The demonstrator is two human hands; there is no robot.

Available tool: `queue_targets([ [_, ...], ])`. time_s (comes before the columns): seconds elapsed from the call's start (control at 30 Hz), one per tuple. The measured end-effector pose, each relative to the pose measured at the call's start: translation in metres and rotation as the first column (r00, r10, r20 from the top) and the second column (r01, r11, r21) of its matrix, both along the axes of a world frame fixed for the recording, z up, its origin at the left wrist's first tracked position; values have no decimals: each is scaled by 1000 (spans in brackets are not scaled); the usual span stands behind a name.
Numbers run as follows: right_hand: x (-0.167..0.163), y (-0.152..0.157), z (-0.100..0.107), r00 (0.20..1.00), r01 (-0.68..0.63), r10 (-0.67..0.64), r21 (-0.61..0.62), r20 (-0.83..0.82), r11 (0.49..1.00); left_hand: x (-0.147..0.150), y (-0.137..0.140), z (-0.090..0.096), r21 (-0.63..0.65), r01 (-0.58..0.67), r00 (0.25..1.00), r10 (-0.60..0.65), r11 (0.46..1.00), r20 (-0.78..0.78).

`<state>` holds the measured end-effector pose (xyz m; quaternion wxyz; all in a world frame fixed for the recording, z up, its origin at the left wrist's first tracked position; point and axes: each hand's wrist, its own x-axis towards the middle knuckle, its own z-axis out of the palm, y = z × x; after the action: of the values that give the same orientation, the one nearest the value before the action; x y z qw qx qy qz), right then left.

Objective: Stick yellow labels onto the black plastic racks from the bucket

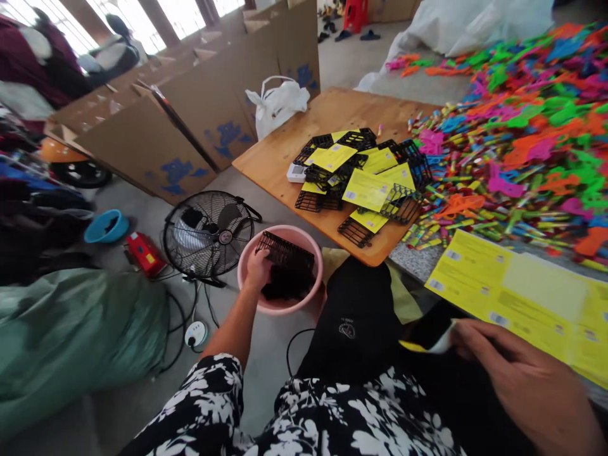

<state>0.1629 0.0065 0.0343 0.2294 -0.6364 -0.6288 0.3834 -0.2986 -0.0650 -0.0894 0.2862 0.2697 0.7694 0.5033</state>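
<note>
In the head view, the left hand point(258, 269) reached into a pink basin point(285, 309) on the floor beside a black fan point(209, 234), its fingers closed over one end of a black slatted piece point(291, 251). The right hand point(527, 373), low at the person's side, had thumb and fingers pinched on the edge of a curled yellow-and-white label point(430, 346). Near it, a yellow label sheet point(494, 294) lay on a grey speckled surface point(412, 258), in front of a heap of small coloured tubes point(456, 196) and bright plastic pieces point(541, 149). On the wooden table point(266, 155) ahead, more black slatted pieces point(354, 233) with yellow labels point(368, 188) lay loosely piled, a small white device point(297, 172) at the pile's left edge.
</note>
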Motion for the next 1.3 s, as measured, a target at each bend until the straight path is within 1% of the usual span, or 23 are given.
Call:
queue_targets([
  [0.03, -4, 0, 0, 1000, 6, -6, 4, -17, 1000, 7, -1, 8, 149, -60, 992, 42, 987, 123],
  [0.07, -7, 0, 0, 999, 10, -10, 6, -31, 1000, 16, 0, 16, 294, -147, 957, 61, 944, 283],
  [0.1, -10, 0, 0, 999, 7, -7, 2, -52, 1000, 25, 3, 23, 398, -244, 894, 46, 884, 446],
  [0.13, -13, -1, -1, 997, 2, -2, -2, -83, 1000, 34, 6, 29, 449, -337, 808, 10, 828, 589],
  [0.17, -14, -2, -1, 992, -5, 4, -3, -123, 1000, 43, 10, 35, 454, -405, 725, -24, 794, 689],
  [0.2, -16, -3, -2, 986, -17, 16, -2, -168, 1000, 52, 14, 40, 429, -437, 668, -35, 791, 744],
  [0.27, -16, -5, -1, 966, -40, 42, 10, -257, 999, 70, 20, 48, 351, -457, 588, -19, 817, 809],
  [0.3, -16, -7, -1, 956, -40, 46, 26, -291, 999, 79, 23, 52, 301, -440, 552, -9, 846, 834],
  [0.37, -17, -13, 2, 940, -10, 30, 60, -340, 998, 98, 26, 57, 194, -365, 499, 15, 910, 867],
  [0.43, -20, -19, 7, 925, 58, -15, 101, -380, 993, 116, 27, 61, 120, -265, 473, 20, 957, 881],
  [0.47, -23, -22, 9, 916, 93, -37, 122, -400, 988, 124, 28, 62, 111, -225, 468, 8, 968, 883],
  [0.53, -28, -28, 12, 900, 144, -64, 155, -430, 977, 135, 29, 63, 132, -157, 448, -48, 979, 893],
  [0.6, -34, -31, 14, 889, 161, -67, 174, -453, 971, 141, 30, 60, 172, -86, 396, -125, 981, 910],
  [0.67, -39, -34, 14, 877, 165, -58, 186, -477, 969, 143, 31, 55, 213, -42, 328, -187, 976, 926],
  [0.73, -44, -36, 13, 865, 166, -47, 197, -499, 966, 144, 32, 48, 251, -44, 285, -229, 967, 931],
  [0.8, -50, -37, 13, 859, 159, -31, 209, -511, 965, 147, 32, 43, 278, -56, 260, -255, 959, 931],
  [0.9, -61, -39, 13, 850, 142, 1, 231, -528, 963, 153, 31, 38, 303, -47, 204, -288, 952, 936],
  [1.03, -72, -41, 9, 840, 130, 32, 258, -541, 957, 161, 30, 40, 310, 9, 99, -309, 951, 946],
  [1.1, -75, -41, 5, 850, 133, 37, 283, -526, 950, 165, 31, 44, 316, 19, 65, -317, 949, 946],
  [1.17, -77, -40, 2, 861, 144, 38, 317, -506, 937, 171, 34, 50, 329, -20, 71, -327, 944, 942],
  [1.3, -84, -38, 0, 875, 176, 44, 401, -482, 899, 192, 42, 65, 359, -97, 109, -349, 928, 931],
])
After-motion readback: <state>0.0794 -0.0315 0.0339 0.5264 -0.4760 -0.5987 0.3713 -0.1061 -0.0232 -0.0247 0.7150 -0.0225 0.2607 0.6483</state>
